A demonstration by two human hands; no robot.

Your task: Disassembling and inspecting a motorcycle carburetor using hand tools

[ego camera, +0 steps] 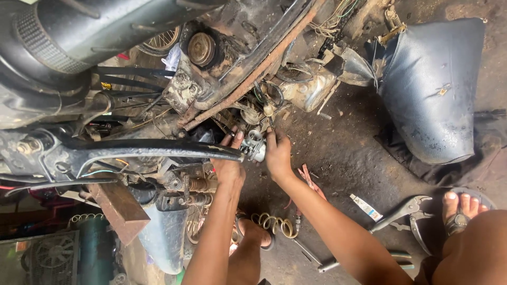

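Note:
A stripped, rusty motorcycle frame [248, 74] fills the upper left. A small metal carburetor [254, 148] sits just below its engine area. My left hand [230, 163] reaches up from below, its fingers against the carburetor's left side, partly behind a black frame tube [158, 149]. My right hand [278, 154] grips the carburetor's right side, fingers curled on it. Both forearms come up from the bottom of the view. The underside of the carburetor is hidden by my fingers.
A black motorcycle seat [433, 89] lies at the right on the dirty concrete. Locking pliers [406, 211], a small tube [365, 207], a coiled spring [274, 224] and a metal rod [338, 263] lie on the floor. My sandalled foot [462, 208] is at the lower right.

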